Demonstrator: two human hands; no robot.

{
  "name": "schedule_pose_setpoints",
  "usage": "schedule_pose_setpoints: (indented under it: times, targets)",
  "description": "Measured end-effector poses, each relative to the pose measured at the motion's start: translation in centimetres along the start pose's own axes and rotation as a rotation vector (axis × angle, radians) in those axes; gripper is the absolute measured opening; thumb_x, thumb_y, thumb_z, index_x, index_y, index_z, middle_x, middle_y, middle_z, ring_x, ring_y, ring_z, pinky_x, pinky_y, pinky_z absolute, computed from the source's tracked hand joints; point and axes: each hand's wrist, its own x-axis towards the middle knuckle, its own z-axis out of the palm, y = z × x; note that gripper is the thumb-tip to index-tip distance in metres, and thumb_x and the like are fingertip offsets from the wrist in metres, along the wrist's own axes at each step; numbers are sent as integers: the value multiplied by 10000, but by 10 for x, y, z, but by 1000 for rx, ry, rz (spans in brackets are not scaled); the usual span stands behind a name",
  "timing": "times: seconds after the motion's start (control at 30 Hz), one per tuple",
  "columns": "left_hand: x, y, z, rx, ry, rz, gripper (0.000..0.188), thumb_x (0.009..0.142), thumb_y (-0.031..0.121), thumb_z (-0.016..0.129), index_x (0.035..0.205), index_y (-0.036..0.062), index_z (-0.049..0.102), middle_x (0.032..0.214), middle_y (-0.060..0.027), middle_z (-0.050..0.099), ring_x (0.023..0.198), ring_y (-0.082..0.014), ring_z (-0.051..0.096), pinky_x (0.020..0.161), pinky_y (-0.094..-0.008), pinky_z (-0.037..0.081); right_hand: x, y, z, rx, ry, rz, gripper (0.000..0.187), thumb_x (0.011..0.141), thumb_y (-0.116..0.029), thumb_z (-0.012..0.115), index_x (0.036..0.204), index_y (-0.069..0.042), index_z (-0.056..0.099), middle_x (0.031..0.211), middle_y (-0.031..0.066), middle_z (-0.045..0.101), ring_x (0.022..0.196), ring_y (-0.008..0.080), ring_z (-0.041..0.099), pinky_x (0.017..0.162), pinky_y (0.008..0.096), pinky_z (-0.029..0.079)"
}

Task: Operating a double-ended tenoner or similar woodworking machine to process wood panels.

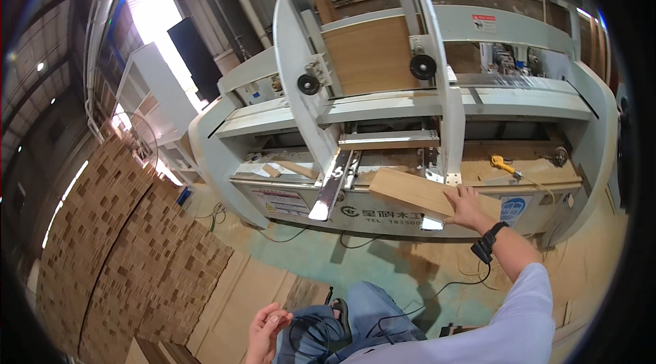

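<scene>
My right hand (466,207) grips a long, light-brown wooden board (413,190) near its right end, thumb and fingers over the edge. The board lies slantwise across the front of a grey-white woodworking machine (509,101), over its right support rail. Behind it, another wooden bar (389,139) rests across the machine between two upright white arms (301,84). Low down near my knees, my left hand (266,331) has its fingers curled in toward the thumb, and nothing shows in them. A black cable runs close to its fingertips.
Stacked wood blocks (137,248) rise at the left, beside flat boards (236,302) on the floor. On the machine bed lie a yellow-handled air gun (504,164) and small offcuts (272,170). A metal rail (329,188) juts toward me. Cables trail over the green floor.
</scene>
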Motion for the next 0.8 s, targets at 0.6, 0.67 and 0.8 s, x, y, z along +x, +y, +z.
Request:
schedule_pose_setpoints:
  times: [0.6,0.67,0.8]
  targets:
    - [11,-100,-87,-124,-279,-233,487,871,323,538,1257,67,390,1075,-79,543,1012,-163,532,871,-307,417,-11,-197,29,492,-88,-252,837,439,-196,712,1217,-60,436,1089,144,469,1054,305,441,914,386,358]
    - [2,-108,-102,-145,-269,-264,557,852,360,560,1277,57,365,1120,-69,512,1012,-162,528,853,-296,418,1,-283,37,1009,-306,-279,808,484,-100,686,1240,-40,407,1115,112,481,1046,247,475,872,341,404]
    - [-27,-120,-146,-220,-167,-245,768,812,417,598,1355,38,208,1278,-142,374,1089,-198,487,882,-290,407,-33,-482,23,1439,-760,-365,668,666,-92,601,1285,-39,354,1104,66,511,961,163,515,782,260,433]
